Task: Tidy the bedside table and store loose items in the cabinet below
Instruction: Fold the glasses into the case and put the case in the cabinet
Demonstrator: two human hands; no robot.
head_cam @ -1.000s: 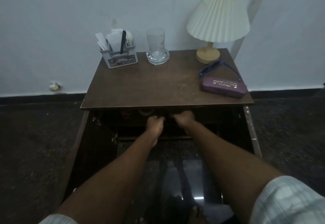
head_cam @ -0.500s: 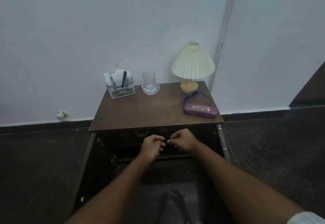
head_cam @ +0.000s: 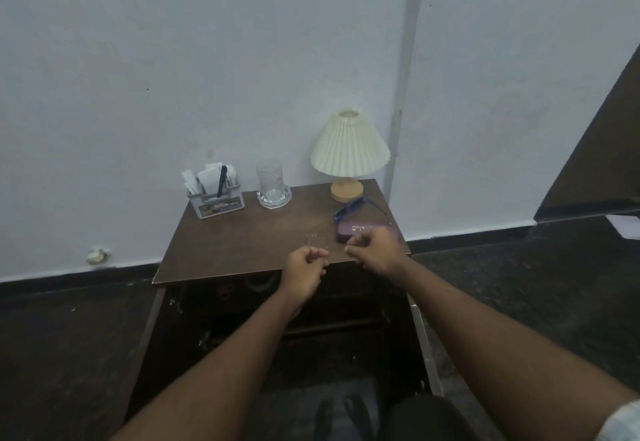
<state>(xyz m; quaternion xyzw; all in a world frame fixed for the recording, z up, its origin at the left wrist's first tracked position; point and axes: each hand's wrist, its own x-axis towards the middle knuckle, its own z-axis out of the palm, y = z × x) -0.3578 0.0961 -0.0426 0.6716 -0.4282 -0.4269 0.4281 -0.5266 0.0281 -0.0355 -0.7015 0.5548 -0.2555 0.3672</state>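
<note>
Brown wood, the table [head_cam: 242, 243] stands against a pale wall [head_cam: 173, 60]. Along its back edge I see a caddy [head_cam: 217, 200] stuffed with papers and a dark pen. A glass [head_cam: 272, 182] is just beside it, and a lamp [head_cam: 349, 150] sits at the right rear corner. Blue sunglasses [head_cam: 356, 206] lie in front of the lamp, just behind a purple case [head_cam: 358, 230] near the right front corner.

The left hand [head_cam: 304, 267] hovers at the front edge, fingers curled into the palm, with nothing visible in it. The right hand [head_cam: 377, 250] is curled likewise and empty as far as I can see. It covers the case's right end; whether it touches the case I cannot tell.

Below, the cabinet [head_cam: 332, 326] has both doors [head_cam: 149, 343] swung open. Its inside is dark, with dim shapes on the top shelf.
</note>
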